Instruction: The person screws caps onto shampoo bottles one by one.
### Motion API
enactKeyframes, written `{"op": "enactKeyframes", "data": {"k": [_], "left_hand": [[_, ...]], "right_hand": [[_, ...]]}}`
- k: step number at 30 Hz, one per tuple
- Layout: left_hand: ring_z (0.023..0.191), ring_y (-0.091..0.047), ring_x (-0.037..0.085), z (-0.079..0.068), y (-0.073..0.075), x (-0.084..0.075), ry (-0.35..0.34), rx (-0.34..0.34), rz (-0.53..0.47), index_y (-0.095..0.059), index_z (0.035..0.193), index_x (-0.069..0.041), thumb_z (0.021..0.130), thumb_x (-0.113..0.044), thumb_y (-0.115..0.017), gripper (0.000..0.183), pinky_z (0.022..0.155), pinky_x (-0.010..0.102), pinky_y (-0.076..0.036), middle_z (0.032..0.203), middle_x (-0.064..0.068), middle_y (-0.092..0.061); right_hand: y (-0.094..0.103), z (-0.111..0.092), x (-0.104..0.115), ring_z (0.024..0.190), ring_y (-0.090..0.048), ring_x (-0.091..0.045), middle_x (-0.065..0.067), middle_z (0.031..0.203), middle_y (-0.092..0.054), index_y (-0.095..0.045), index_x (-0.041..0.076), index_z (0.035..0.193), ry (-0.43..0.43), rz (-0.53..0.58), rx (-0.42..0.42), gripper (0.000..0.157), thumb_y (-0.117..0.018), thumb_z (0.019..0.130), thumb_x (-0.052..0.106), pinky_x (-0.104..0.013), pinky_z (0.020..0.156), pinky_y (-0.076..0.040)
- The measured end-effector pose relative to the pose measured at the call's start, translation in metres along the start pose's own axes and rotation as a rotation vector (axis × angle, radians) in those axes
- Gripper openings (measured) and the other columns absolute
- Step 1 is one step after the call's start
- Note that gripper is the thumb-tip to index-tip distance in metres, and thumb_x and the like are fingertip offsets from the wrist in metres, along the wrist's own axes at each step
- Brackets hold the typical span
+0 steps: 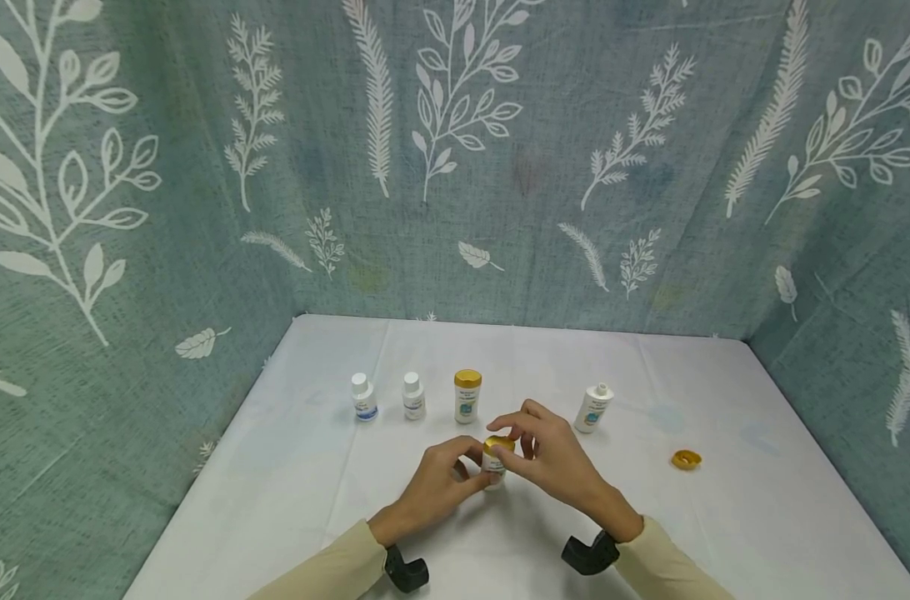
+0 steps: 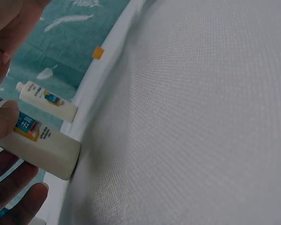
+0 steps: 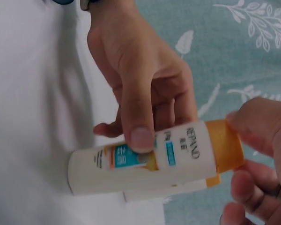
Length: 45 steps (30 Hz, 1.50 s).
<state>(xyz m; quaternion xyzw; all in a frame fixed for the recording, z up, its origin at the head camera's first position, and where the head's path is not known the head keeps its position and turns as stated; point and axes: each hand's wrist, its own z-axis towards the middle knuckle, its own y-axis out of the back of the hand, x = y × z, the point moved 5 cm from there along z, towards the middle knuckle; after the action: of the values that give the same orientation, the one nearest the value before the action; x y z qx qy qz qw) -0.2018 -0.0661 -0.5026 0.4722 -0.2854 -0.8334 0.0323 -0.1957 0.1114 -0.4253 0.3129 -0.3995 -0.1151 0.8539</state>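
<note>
A white shampoo-style bottle (image 3: 187, 154) with a golden cap (image 3: 225, 145) stands on the table between both hands. My left hand (image 1: 438, 483) holds its body, thumb pressed on the printed label in the right wrist view. My right hand (image 1: 552, 457) grips the golden cap from above, with thumb and fingertips at its sides. The bottle's base is close over the white cloth in the left wrist view. Just behind stands a second white bottle with a golden cap (image 1: 467, 398). An uncapped white bottle (image 1: 593, 408) stands to the right of the right hand.
A loose golden cap (image 1: 686, 459) lies on the white tablecloth (image 1: 762, 517) at the right. Two small white-capped bottles (image 1: 364, 397) stand at the back left. A green leaf-patterned curtain (image 1: 530, 250) surrounds the table's back and sides.
</note>
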Motion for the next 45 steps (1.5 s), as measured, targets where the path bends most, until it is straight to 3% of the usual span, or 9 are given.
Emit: {"op": "enactKeyframes", "data": {"k": [8,17,27,33,41,45], "left_hand": [[0.092,-0.067,0.008,0.000,-0.001,0.000,0.001,-0.001,0.006,-0.068,0.110,-0.020,0.090,-0.028,-0.083,0.026,0.069,0.027,-0.059,0.101,-0.009,-0.072],[0.093,-0.067,0.006,0.000,-0.001,-0.002,-0.031,-0.017,0.024,-0.067,0.109,-0.020,0.089,-0.027,-0.084,0.027,0.066,0.026,-0.058,0.101,-0.012,-0.072],[0.094,-0.067,0.006,0.000,0.000,-0.002,-0.005,-0.006,0.020,-0.067,0.111,-0.020,0.090,-0.028,-0.083,0.027,0.067,0.029,-0.059,0.102,-0.012,-0.072],[0.089,-0.068,0.009,-0.001,-0.001,-0.003,-0.028,-0.025,0.030,-0.066,0.105,-0.019,0.090,-0.026,-0.083,0.024,0.064,0.028,-0.059,0.098,-0.010,-0.071],[0.090,-0.067,0.008,-0.001,-0.001,-0.006,-0.019,-0.044,0.039,-0.065,0.101,-0.021,0.090,-0.029,-0.083,0.023,0.062,0.028,-0.058,0.094,-0.013,-0.068],[0.091,-0.067,0.007,0.000,0.000,-0.004,-0.013,-0.032,0.037,-0.067,0.104,-0.021,0.089,-0.030,-0.083,0.024,0.064,0.029,-0.058,0.096,-0.014,-0.070]], "right_hand": [[0.002,-0.001,-0.002,0.068,-0.055,-0.009,0.010,0.094,-0.061,-0.073,0.021,0.120,-0.028,-0.010,0.065,0.034,-0.085,0.088,0.020,-0.024,0.057,-0.051],[-0.005,-0.003,0.000,0.064,-0.052,-0.004,0.012,0.081,-0.052,-0.077,0.018,0.113,-0.092,-0.070,-0.016,0.030,-0.085,0.084,0.015,-0.021,0.054,-0.047],[0.001,-0.002,-0.011,0.070,-0.058,-0.008,0.013,0.098,-0.061,-0.072,0.027,0.122,-0.066,0.036,0.129,0.037,-0.085,0.088,0.023,-0.025,0.059,-0.054],[0.000,-0.003,-0.007,0.068,-0.055,-0.007,0.013,0.087,-0.061,-0.079,0.023,0.107,-0.103,0.020,0.065,0.025,-0.086,0.084,0.016,-0.025,0.056,-0.051],[-0.006,-0.007,0.005,0.060,-0.049,-0.004,0.013,0.080,-0.059,-0.079,0.019,0.100,-0.217,-0.062,-0.084,0.027,-0.086,0.077,0.005,-0.021,0.050,-0.043],[-0.005,-0.007,0.007,0.061,-0.049,-0.004,0.010,0.081,-0.059,-0.078,0.018,0.103,-0.209,-0.076,-0.074,0.027,-0.086,0.079,0.008,-0.021,0.050,-0.043]]}}
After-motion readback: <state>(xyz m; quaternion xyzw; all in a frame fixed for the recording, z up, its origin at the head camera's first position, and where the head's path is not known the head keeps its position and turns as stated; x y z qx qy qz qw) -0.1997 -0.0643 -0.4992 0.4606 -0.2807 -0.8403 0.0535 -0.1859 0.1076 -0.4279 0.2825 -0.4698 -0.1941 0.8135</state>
